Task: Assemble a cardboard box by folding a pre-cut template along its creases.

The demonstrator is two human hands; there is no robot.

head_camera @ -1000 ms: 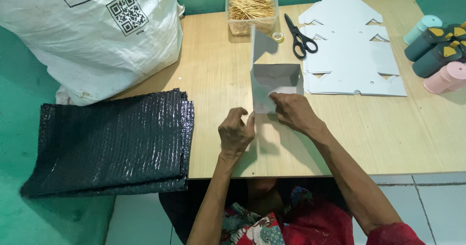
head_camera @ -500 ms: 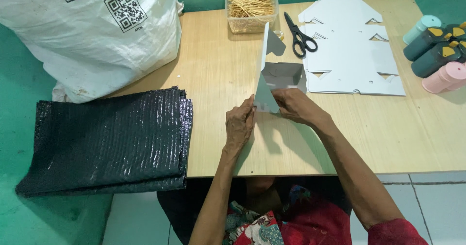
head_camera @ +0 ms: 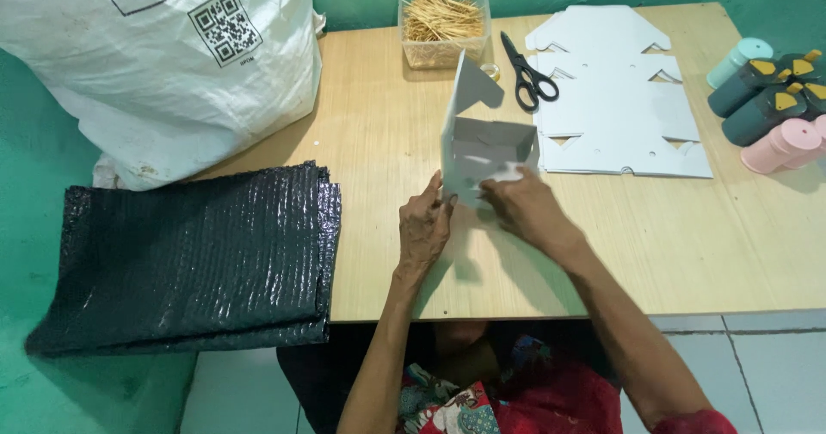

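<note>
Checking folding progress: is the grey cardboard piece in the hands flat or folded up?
Folded up. The grey cardboard piece has walls standing off the wooden table, pressed by left hand and right hand.

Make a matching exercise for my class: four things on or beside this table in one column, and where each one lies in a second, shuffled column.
Things:
1. scissors
2. clear tub of sticks
3. black folded sheet
4. part-folded white box

Places:
A. off the table's left edge, under the white sack
B. between both hands, near the table's middle
C. at the far edge of the table
D. on the left edge of the flat white cut-outs

Pairs: 1-D, 2-C, 3-A, 4-B
</note>
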